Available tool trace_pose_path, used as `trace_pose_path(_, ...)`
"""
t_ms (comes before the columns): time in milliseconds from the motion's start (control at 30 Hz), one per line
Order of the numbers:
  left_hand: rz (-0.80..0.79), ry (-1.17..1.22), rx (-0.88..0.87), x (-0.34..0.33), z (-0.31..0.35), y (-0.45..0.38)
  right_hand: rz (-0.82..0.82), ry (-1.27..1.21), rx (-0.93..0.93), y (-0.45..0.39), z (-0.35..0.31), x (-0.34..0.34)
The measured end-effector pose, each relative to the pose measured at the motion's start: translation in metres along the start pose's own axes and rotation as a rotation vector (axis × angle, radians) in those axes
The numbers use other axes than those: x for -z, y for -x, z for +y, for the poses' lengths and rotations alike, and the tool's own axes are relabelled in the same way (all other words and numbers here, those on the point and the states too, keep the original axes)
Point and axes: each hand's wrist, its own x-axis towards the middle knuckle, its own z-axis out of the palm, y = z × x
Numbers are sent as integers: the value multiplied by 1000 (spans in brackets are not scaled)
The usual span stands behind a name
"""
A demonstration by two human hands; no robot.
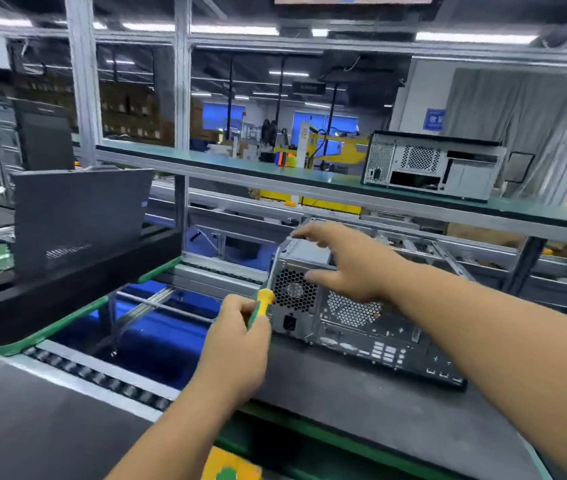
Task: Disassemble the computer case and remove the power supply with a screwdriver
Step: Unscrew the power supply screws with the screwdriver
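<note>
The open computer case [361,317] lies on the bench, power supply [297,289] inside. Left hand [240,337] grips the screwdriver [264,299]; right hand [348,261], fingers spread, hovers over the supply.

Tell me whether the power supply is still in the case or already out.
Still in. The power supply sits in the case's rear corner, fan grille and socket facing outward.

Your left hand [240,336] grips green-and-yellow-handled screwdriver [262,304], shaft angled up along open grey metal computer case [361,317]. Your right hand [348,259], fingers spread, hovers over silver power supply [304,252].
</note>
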Motion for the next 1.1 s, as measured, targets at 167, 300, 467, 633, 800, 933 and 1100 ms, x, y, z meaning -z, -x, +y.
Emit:
trace_pose_path(167, 40, -219, -167, 16, 1, -8, -37, 40, 32, -46, -8, -24)
trace_pose_path(300, 14, -304, -200, 24, 9, -12, 50, 42, 39, -59, -2, -47)
trace_pose_path(467, -1, -319, -228, 32, 21, -9, 135, -49, 10, -59, 6, -61)
trace_pose_path(633, 53, -360, -273, 35, 25, -7, 160, -136, 14, -58, 10, -64)
trace_pose_path(800, 64, -399, -291, 35, 24, -8, 175, -182, 34, -57, 12, -64)
trace_pose_path(933, 78, -419, -335, 35, 26, -6, 170, -187, 20, -57, 13, -64)
trace_pose_path(1100, 95, -451, -367, 37, 29, -5, 157, -209, 24, -56, 12, -63)
